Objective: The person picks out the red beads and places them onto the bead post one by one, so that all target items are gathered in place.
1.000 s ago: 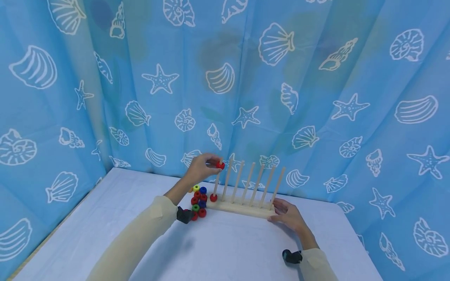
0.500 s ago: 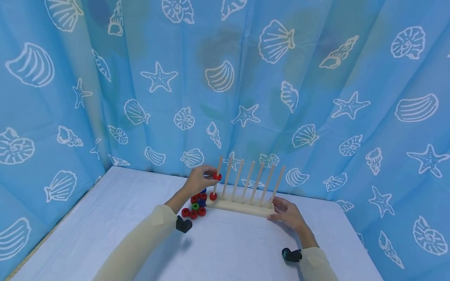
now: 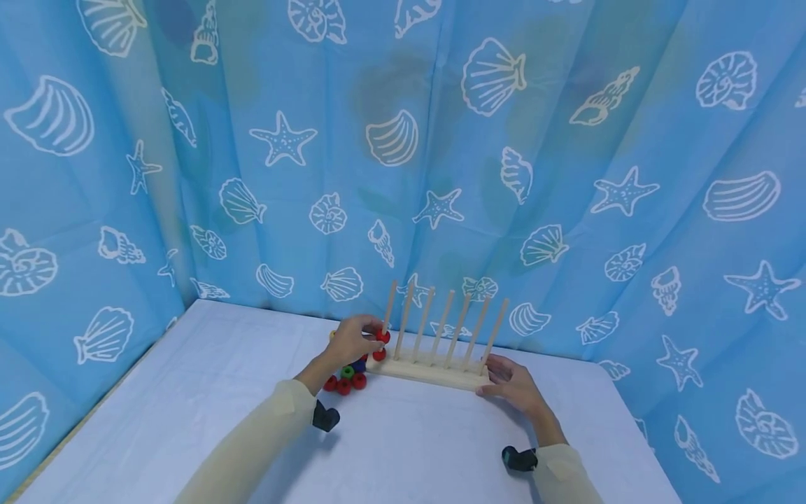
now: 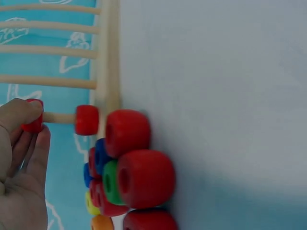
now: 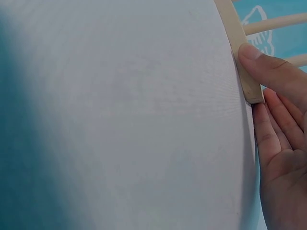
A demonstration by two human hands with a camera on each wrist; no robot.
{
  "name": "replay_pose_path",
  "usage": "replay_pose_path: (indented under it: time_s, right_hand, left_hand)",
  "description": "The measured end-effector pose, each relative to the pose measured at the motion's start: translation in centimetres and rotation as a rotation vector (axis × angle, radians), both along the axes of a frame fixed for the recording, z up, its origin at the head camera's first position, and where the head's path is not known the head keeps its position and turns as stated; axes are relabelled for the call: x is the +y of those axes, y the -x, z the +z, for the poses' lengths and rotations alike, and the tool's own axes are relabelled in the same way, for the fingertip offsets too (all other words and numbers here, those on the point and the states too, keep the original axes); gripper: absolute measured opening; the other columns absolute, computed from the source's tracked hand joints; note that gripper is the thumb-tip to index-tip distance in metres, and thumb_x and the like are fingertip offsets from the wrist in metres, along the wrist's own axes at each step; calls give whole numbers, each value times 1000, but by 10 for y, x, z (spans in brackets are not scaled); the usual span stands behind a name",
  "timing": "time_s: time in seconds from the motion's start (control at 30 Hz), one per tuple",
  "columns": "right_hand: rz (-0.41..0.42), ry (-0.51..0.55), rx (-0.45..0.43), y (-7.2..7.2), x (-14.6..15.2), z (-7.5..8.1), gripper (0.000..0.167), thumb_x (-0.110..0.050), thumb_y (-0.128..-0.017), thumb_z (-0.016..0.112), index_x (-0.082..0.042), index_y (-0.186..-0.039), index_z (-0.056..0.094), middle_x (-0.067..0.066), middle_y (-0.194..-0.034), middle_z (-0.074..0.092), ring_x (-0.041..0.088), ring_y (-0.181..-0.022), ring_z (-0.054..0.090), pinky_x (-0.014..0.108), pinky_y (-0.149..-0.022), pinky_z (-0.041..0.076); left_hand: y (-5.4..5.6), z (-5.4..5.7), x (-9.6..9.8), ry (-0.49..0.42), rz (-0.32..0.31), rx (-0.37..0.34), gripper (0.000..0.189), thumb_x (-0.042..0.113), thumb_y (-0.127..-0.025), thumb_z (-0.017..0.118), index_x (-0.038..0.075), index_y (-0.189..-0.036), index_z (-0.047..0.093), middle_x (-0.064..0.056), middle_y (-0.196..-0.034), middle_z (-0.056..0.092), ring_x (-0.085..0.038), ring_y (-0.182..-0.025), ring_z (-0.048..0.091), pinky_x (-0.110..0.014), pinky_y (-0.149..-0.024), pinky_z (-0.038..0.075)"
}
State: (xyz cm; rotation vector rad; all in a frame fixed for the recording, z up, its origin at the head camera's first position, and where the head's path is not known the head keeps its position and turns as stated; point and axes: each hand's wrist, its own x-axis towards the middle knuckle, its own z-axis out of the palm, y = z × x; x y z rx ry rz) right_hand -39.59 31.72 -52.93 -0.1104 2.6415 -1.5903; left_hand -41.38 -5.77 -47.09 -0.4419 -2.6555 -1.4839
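Note:
Between thumb and fingers, my left hand (image 3: 351, 341) pinches a red bead (image 4: 33, 123) threaded on the leftmost peg (image 3: 390, 305) of a wooden peg rack (image 3: 428, 375). Below it on the same peg, a second red bead (image 4: 87, 120) sits down at the base. In the left wrist view a short stretch of bare peg shows between the two beads. At the rack's other end, my right hand (image 3: 518, 386) grips the base, thumb (image 5: 252, 52) on its front face and fingers around the end. Several upright pegs in the row carry no beads.
Loose beads cluster at the rack's left end, under and beside my left hand: several red ones (image 4: 146, 178), a green one (image 4: 111, 182), blue, yellow and orange (image 4: 102, 223). A white cloth (image 3: 403, 441) covers the table. Behind hangs a blue shell-print curtain (image 3: 340, 126).
My left hand has moved down the leftmost peg, bringing the pinched red bead from near the top to just above the lower one. My right hand stays on the rack's end.

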Motion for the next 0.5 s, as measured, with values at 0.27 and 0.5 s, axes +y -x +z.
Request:
replay_pose_path:
  time_s: [0.27, 0.5]
  right_hand:
    - [-6, -11, 4, 0, 0, -4, 84, -16, -68, 89, -7, -141, 48, 17, -144, 48, 33, -133, 45, 39, -102, 43]
    - [-4, 3, 1, 2, 0, -3, 85, -15, -67, 89, -7, -141, 47, 17, -144, 48, 33, -133, 45, 39, -101, 43]
  left_hand:
    - [2, -14, 1, 34, 6, 11, 33, 7, -82, 76, 7, -113, 66, -6, -107, 65, -23, -100, 63, -34, -80, 57]
    - [0, -18, 3, 30, 0, 23, 34, 4, -82, 75, 4, -115, 66, -8, -109, 65, -25, -103, 64, -38, -87, 55]
